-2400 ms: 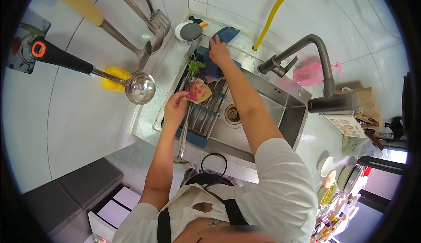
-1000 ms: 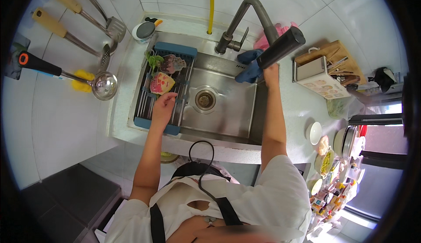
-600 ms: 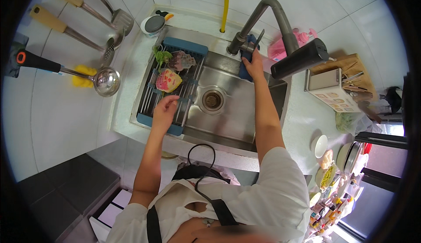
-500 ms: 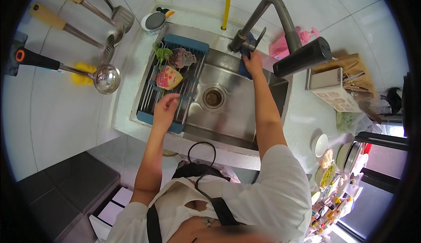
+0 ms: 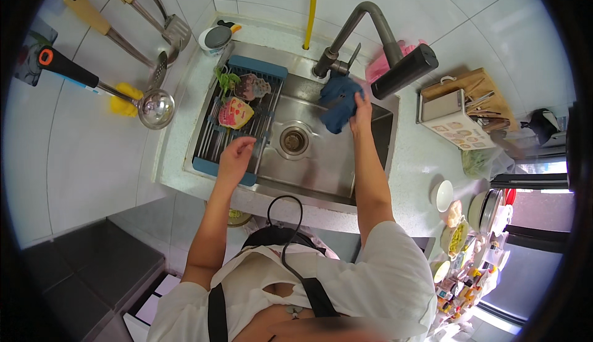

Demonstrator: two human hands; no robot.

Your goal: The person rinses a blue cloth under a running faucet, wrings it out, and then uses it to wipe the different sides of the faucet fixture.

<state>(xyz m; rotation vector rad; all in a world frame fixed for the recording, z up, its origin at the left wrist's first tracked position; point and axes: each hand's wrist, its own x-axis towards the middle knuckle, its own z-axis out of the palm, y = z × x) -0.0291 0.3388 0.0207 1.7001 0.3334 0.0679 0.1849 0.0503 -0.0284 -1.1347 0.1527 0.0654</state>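
Note:
My right hand (image 5: 362, 114) grips a dark blue cloth (image 5: 340, 104) that hangs loosely above the far right part of the steel sink (image 5: 312, 172), just below the faucet (image 5: 370, 14). Over the near half of the drying rack (image 5: 258, 69), my left hand (image 5: 236, 160) hovers with loosely curled fingers held together and nothing visible in them. On the rack's far half lie a yellow-and-pink printed packet (image 5: 236, 113), a dark pinkish packet (image 5: 252, 87) and some leafy greens (image 5: 227, 79).
Ladle (image 5: 156, 108) and other utensils hang on the left wall. A white tub with a grey lid (image 5: 217, 38) stands behind the rack. Right of the sink are a knife holder (image 5: 450, 116), a white bowl (image 5: 441, 195) and several dishes. A pink bottle (image 5: 378, 67) is behind the faucet.
My right hand has drawn the blue cloth from beside the faucet base toward me, out over the sink, where it spreads out more. My left hand stays over the rack.

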